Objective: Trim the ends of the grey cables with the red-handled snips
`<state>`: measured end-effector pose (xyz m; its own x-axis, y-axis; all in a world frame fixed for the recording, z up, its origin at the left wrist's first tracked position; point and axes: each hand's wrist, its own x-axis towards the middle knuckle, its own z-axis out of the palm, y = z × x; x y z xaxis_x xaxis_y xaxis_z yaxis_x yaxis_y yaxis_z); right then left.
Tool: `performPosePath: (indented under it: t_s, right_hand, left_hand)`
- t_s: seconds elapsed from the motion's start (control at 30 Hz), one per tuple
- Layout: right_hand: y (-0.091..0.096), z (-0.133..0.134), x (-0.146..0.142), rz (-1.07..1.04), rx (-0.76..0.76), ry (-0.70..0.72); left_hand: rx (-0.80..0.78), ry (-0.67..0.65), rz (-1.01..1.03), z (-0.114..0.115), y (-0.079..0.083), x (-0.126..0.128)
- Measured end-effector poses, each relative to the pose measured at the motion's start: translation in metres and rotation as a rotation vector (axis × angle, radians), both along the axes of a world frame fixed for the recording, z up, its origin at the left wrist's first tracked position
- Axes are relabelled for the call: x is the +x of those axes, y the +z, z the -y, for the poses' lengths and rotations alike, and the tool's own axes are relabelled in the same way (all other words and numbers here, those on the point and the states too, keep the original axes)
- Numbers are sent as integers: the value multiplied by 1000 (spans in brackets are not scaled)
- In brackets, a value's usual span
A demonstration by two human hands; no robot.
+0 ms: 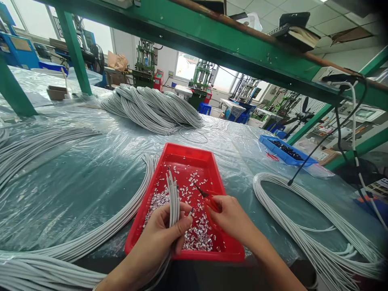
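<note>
Over a red tray (169, 148) my left hand (163, 230) is closed around a bundle of grey cables (173, 198), their ends pointing up. One cable end (191, 211) with a dark tip sticks out between its thumb and fingers. My right hand (232, 216) grips red-handled scissors (209, 198), whose dark blades point left toward the bundle without touching it. Small shiny foil scraps (198, 238) are scattered across the tray floor, thickest at the near end and left side.
Looped grey cables (291, 210) lie on the right, with more cables (133, 210) on the left. A large cable pile (148, 109) sits at the back. A blue tray (285, 150) holds black parts. A green beam (194, 32) crosses overhead; cords (353, 121) hang at right.
</note>
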<state>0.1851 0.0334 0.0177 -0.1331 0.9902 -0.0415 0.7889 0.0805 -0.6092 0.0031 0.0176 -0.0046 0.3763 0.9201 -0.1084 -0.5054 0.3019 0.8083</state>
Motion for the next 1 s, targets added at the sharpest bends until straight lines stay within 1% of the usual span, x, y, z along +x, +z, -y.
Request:
performPosePath:
  t_s: [0.07,0.2,0.27,0.33,0.43,0.5,0.53,0.63,0.67,0.73,0.8,0.87,0.93,0.97,1.0]
  right_hand:
    - [1,-2,-1,16,-1,17]
    - [-2,-9,-1,40,64,-76]
    - [-1,-7,2,-25,72,-89]
    - [2,3,4,-163,44,-35]
    - [13,32,6,-381,7,100]
    - [21,52,6,-451,42,161]
    - [25,61,5,-460,38,83]
    - [31,74,6,-366,-200,-140]
    - [30,74,8,-381,-272,-182]
    - [25,69,12,-506,-336,-219]
    - [19,64,16,-618,-339,-222]
    - [15,60,17,-672,-295,-196]
    - [15,61,14,-742,-246,-217]
    - [15,62,11,-800,-242,-237]
    - [16,64,9,-868,-268,-244]
  left_hand:
    - [-1,-2,-7,0,1,0]
    - [-7,-25,-3,-1,2,0]
    - [-6,-23,6,0,3,-1]
    - [-14,-11,5,1,3,-1]
    - [-20,-10,-15,2,2,-1]
    - [-18,-26,-33,2,1,-1]
    - [-13,-37,-36,2,0,-1]
    - [-1,-53,-34,1,-1,-1]
    - [0,-50,-29,1,-2,-1]
    - [2,-45,-27,0,-2,-1]
    - [3,-46,-24,0,-2,-1]
    - [2,-54,-32,0,-3,-1]
    - [6,-64,-38,0,-4,-1]
    - [11,-66,-40,0,-4,-1]
    - [12,-68,-44,0,-4,-1]
